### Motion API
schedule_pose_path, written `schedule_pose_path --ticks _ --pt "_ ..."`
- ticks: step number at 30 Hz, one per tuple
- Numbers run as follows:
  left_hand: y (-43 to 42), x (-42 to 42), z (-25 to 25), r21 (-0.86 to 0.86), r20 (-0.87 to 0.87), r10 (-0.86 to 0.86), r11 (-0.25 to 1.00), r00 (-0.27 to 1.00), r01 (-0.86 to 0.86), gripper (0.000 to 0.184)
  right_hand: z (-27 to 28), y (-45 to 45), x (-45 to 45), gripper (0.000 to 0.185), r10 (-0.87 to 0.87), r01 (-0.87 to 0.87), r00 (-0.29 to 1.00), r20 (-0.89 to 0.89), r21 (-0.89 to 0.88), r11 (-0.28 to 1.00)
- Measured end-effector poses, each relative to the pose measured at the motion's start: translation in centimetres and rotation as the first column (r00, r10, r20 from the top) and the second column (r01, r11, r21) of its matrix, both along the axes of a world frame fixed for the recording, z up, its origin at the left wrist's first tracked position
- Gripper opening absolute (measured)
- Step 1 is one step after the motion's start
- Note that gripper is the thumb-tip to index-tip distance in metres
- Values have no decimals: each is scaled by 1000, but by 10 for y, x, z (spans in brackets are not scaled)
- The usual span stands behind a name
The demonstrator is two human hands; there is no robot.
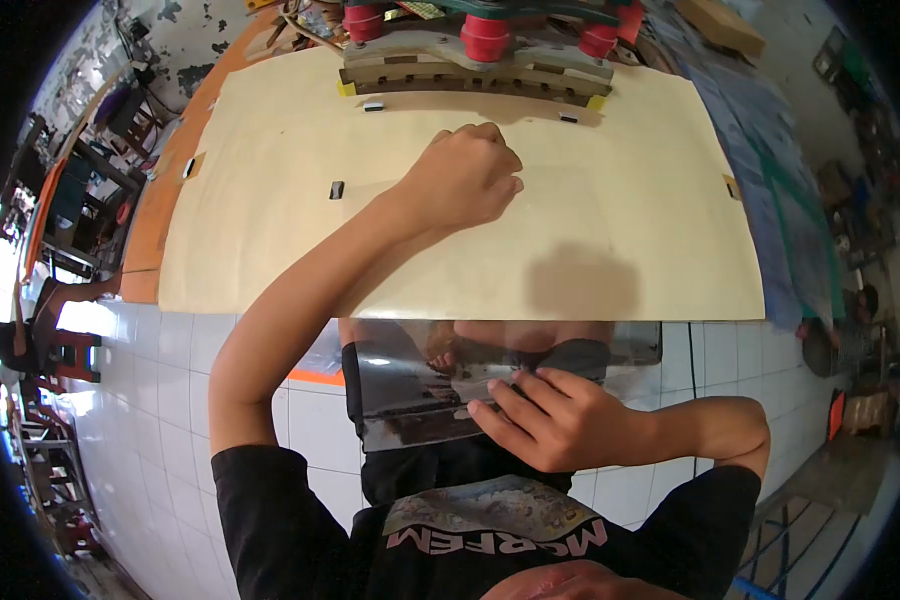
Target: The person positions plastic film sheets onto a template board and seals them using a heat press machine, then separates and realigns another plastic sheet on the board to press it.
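My left hand [465,178] is closed like a fist over the middle of a large cream sheet [270,250] on the table. Its fingertips are turned away, so anything inside it is hidden. Lower down, my right hand [560,420] has its fingers spread out flat on a clear, shiny plastic sheet [410,385]. That plastic lies over my lap and its far edge meets or passes under the cream sheet's front edge. A small dark block [337,190] sits on the cream sheet, left of my left hand.
A curved frame [475,80] with red knobs [485,40] stands at the table's back. More small dark blocks lie near it and by the sheet's sides. Bluish plastic sheeting [770,190] covers the right side. A person's leg [80,291] shows at far left.
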State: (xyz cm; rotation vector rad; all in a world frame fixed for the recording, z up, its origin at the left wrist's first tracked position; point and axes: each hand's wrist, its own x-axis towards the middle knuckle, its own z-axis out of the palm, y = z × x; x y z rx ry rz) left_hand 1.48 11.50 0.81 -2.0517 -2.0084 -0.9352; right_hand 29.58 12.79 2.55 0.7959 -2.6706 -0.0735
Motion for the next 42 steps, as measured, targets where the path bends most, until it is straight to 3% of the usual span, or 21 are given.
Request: schedule_pose_path --ticks 5,8,10,16,19,20,21,22,23,25,27,28,29,31,32,34,37,38,39,41,42 --pt "3 -3 -2 70 -13 -10 998 1000 11 14 -2 2 1 34 4 -4 1000 15 -30 1000" --pt "-22 -1 19 21 -57 111 994 992 -110 10 -3 4 1 34 0 0 1000 8 -41 999" --pt "-48 -7 29 104 -168 172 982 971 -156 8 -3 4 2 34 -3 4 1000 5 -46 999" --pt "-165 -7 51 208 -168 506 857 846 -471 10 -6 6 0 34 2 -2 1000 1 -60 998" --pt "-243 -12 47 223 -16 748 649 663 -727 7 -8 7 -2 33 9 -9 1000 -3 -61 998" --pt "-270 -15 45 244 -113 826 562 552 -790 7 -9 7 -3 33 13 -13 1000 -1 -55 998" --pt "-302 -23 33 234 -53 898 436 437 -869 13 -8 7 -4 33 12 -13 1000 -2 -61 998" --pt "-329 -23 25 282 -250 931 333 266 -900 29 -5 6 -5 29 -1 1 1000 3 -47 999" --pt "-341 -16 17 282 -267 960 166 89 -945 44 -4 6 -5 27 -15 15 1000 8 -33 999" --pt "-379 -11 -8 306 -336 940 163 54 -938 50 -4 5 -6 27 -14 15 1000 10 -31 999" --pt "-395 -1 -37 249 -246 952 243 181 -938 43 -2 5 -6 26 -8 8 1000 15 -26 1000" --pt "-389 11 -47 184 -123 942 332 313 -925 32 0 5 -7 26 -47 48 999 18 -68 997" --pt "-376 25 -60 67 112 933 337 342 -939 18 1 6 -8 25 -83 85 996 23 -108 991" --pt "-345 54 -79 -144 503 788 482 355 -864 15 -2 10 -8 30 -68 71 997 21 -169 983" --pt "-326 70 -85 -197 683 668 557 295 -807 19 -1 10 -8 29 -102 105 994 27 -240 965" --pt "-289 94 -81 -238 855 467 739 225 -630 34 3 9 -9 28 -136 140 990 36 -318 938" --pt "-257 109 -74 -263 962 274 922 -1 -285 84 1 7 -5 27 -86 90 996 26 -298 950" --pt "-251 110 -75 -198 978 182 961 -98 -191 86 0 5 -4 27 -77 82 997 31 -300 950" --pt "-242 111 -73 -201 978 184 960 -103 -197 86 -4 3 -2 27 -55 59 998 21 -300 952" --pt "-224 113 -68 -69 945 28 991 -327 -113 76 -10 -1 1 27 -31 32 999 7 -302 953" --pt "-216 115 -69 -13 920 -52 987 -388 -163 61 -13 -4 2 28 -39 37 999 0 -308 951"
